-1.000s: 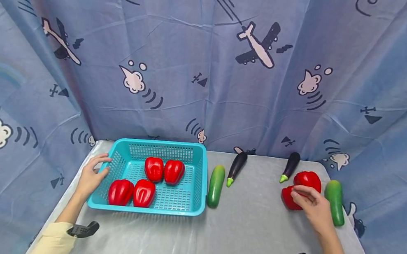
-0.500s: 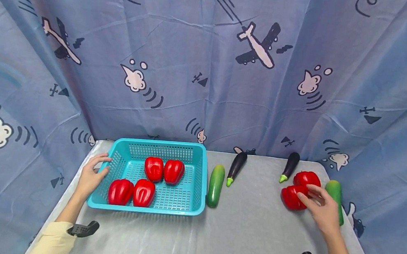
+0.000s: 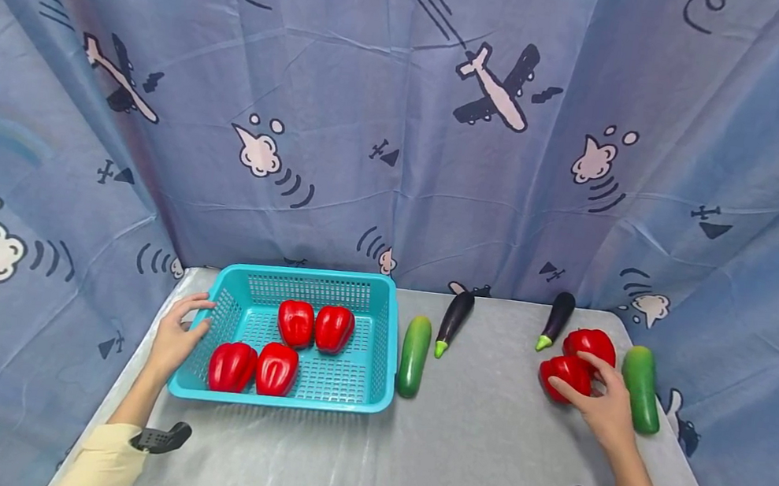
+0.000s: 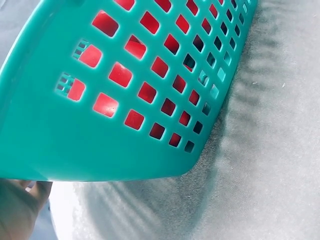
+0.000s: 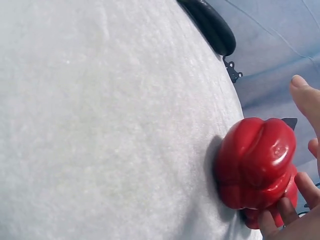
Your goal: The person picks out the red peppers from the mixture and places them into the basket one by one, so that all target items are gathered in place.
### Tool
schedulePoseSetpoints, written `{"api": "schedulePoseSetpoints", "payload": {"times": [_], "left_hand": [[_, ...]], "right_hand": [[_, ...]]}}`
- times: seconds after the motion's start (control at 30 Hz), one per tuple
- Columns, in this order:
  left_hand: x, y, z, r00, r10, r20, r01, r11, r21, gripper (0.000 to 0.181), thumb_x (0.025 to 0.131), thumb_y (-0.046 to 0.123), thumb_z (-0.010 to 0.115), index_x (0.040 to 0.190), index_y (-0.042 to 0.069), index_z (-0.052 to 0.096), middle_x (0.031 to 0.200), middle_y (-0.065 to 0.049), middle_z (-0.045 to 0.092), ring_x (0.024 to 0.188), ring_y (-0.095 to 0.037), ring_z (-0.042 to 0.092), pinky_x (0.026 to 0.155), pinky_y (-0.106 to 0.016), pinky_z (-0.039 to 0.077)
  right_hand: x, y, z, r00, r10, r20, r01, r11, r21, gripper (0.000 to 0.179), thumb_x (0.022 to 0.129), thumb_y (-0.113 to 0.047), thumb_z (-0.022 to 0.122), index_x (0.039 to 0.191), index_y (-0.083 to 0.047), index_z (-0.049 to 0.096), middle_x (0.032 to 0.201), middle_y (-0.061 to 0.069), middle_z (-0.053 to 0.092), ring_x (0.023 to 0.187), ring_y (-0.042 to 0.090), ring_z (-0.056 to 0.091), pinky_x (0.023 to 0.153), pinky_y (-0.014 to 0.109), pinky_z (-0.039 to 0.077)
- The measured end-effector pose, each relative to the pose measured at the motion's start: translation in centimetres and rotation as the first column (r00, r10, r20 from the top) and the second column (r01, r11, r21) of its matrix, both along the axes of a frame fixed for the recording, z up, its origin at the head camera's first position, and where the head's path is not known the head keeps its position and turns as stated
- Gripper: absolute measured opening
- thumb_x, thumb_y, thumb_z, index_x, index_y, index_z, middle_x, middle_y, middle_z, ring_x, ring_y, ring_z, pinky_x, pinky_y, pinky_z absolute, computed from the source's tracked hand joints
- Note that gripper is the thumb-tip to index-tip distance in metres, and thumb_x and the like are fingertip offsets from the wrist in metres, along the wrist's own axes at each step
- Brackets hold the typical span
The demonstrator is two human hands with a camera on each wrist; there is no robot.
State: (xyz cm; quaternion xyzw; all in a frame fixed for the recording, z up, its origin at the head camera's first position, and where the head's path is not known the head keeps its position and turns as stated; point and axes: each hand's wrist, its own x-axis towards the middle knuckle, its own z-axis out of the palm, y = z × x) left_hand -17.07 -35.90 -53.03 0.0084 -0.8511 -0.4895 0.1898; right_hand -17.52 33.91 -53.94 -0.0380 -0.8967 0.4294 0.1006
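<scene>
At the left end of the blue-green basket, my left hand holds its rim with fingertips over the edge. In the left wrist view, the basket wall partly hides that hand. Four red bell peppers would be several; one of them lies near the basket's front. On the right, my right hand is spread over the nearer loose red bell pepper. In the right wrist view, its upper digit stands apart from this pepper, while lower fingertips overlap its side.
Behind the nearer pepper lies another red bell pepper. A cucumber lies right of it, an eggplant behind. Another cucumber and eggplant lie beside the basket. A patterned curtain hangs behind the table.
My right hand shifted right, then came back left with its thumb across the nearer loose pepper. The left hand and basket have stayed in place.
</scene>
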Motion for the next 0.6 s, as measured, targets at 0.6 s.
{"api": "schedulePoseSetpoints", "payload": {"times": [0.6], "left_hand": [[0.07,0.01,0.02,1.000,-0.002,-0.015,0.002,1.000,0.010,0.028,0.090,-0.014,0.061,0.117,-0.011,0.066,0.139,-0.024,0.053,0.127,-0.035,0.047,0.082,-0.007,0.043]], "right_hand": [[-0.57,-0.31,-1.07,1.000,0.002,-0.014,-0.002,1.000,0.018,0.067,0.086,-0.012,0.082,0.143,0.001,0.050,0.141,0.031,0.042,0.120,0.052,0.041,0.086,0.063,0.049]]}}
